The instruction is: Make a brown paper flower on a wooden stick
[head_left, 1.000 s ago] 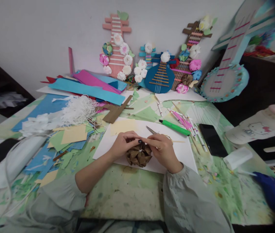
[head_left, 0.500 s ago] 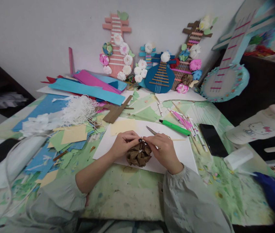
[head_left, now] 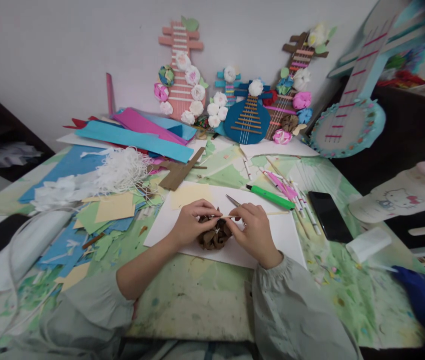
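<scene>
A brown paper flower (head_left: 215, 237) with a white tie at its centre is between my hands, just over a white sheet (head_left: 272, 239). My left hand (head_left: 193, 221) is closed at the flower's upper left edge, thumb and forefinger pinched together. My right hand (head_left: 252, 227) pinches a thin pale stick (head_left: 278, 213), whose tip reaches my left fingertips above the flower. The stick's middle is hidden by the right hand. Beyond that hand lie scissors (head_left: 232, 200), partly covered, and a green utility knife (head_left: 272, 197).
White string (head_left: 124, 170) and paper scraps (head_left: 114, 207) lie to the left. At the right are striped paper sticks (head_left: 308, 210), a phone (head_left: 330, 216) and a cup (head_left: 396, 195). Decorated paper lutes (head_left: 248, 120) lean against the back wall.
The flower has tipped and shifted slightly up and left, with more of it behind my left fingers. My right fingers have moved slightly on the stick, now more visible between the hands.
</scene>
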The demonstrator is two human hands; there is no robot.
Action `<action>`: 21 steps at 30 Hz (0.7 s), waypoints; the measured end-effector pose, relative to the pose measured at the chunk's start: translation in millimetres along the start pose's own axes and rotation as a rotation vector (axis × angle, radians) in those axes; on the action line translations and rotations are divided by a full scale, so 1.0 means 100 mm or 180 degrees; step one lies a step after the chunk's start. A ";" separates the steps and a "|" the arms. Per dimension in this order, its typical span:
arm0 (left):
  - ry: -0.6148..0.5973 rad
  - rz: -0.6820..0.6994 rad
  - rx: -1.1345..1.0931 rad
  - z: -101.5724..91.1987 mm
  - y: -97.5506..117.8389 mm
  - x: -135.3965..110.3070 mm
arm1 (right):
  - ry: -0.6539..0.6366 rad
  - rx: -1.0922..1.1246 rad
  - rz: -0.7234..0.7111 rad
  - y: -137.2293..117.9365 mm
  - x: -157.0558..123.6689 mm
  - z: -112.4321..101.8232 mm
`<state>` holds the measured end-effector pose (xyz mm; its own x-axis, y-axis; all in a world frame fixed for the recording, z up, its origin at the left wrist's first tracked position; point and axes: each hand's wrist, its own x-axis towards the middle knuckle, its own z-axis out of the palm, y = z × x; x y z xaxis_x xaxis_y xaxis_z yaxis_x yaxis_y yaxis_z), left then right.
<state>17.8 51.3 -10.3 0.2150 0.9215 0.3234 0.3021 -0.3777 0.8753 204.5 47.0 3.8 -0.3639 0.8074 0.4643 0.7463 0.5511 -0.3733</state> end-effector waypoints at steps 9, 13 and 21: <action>0.0076 0.0160 0.0018 0.00 0.00 0.00 | 0.0137 0.0175 0.0181 -0.03 0.00 0.03; 0.0106 0.0083 -0.0077 0.01 0.00 -0.01 | 0.0194 0.0280 0.0193 -0.04 0.01 0.02; 0.0102 0.0140 -0.0077 0.02 0.01 -0.01 | 0.0344 0.0344 0.0157 -0.05 0.01 0.02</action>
<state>19.5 50.1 -10.3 0.1976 0.9067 0.3727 0.2703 -0.4158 0.8683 199.9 45.3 4.6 -0.2619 0.8099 0.5249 0.6953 0.5355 -0.4793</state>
